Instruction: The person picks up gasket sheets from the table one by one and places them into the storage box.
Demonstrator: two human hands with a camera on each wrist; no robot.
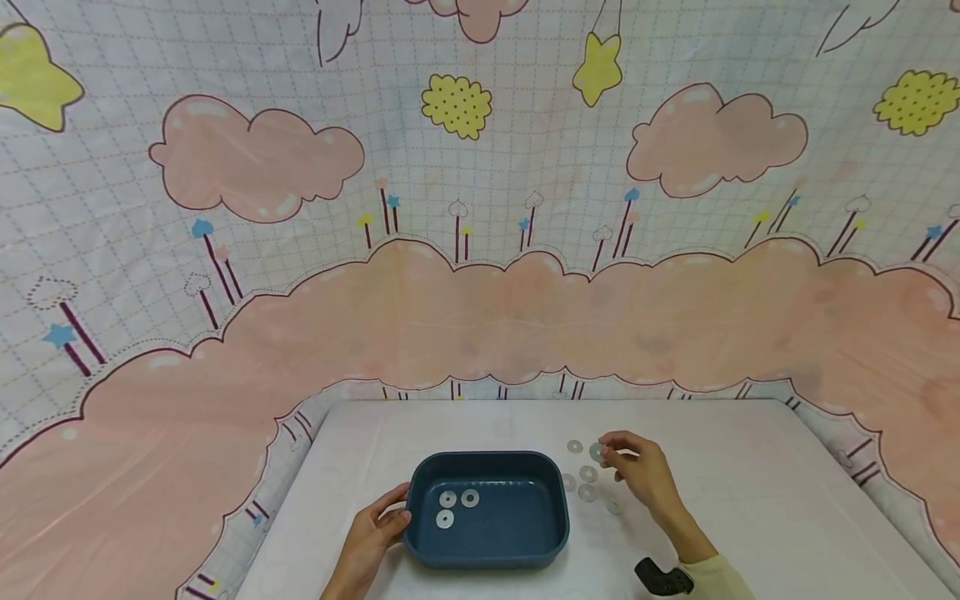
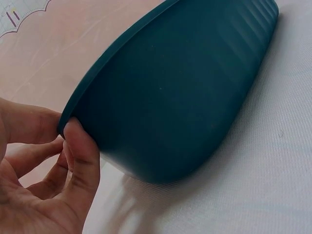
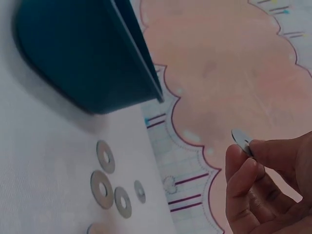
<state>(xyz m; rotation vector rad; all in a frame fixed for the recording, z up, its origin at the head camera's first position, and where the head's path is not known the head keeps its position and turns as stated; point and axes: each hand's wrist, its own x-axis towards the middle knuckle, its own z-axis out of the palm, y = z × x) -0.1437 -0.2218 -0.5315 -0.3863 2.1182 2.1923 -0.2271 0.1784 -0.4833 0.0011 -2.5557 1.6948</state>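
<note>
A dark blue rectangular basin (image 1: 517, 521) stands on the white tabletop, with three flat metal washers (image 1: 470, 498) lying toward the left of its floor. At its left end my left hand (image 1: 369, 533) pinches the rim between thumb and fingers, seen close in the left wrist view. My right hand (image 1: 647, 477), to the right of the basin, pinches a metal washer (image 3: 241, 142) between thumb and fingertips, raised off the table. Several loose washers (image 1: 588, 474) lie flat on the cloth between the basin and this hand; the right wrist view shows them (image 3: 102, 189) near the basin's wall.
A black strapped device (image 1: 663, 577) sits at the right wrist, by a pale yellow sleeve (image 1: 716, 577). Behind the table (image 1: 750, 467) hangs a cloth backdrop (image 1: 525, 321) printed with pink clouds and yellow stars.
</note>
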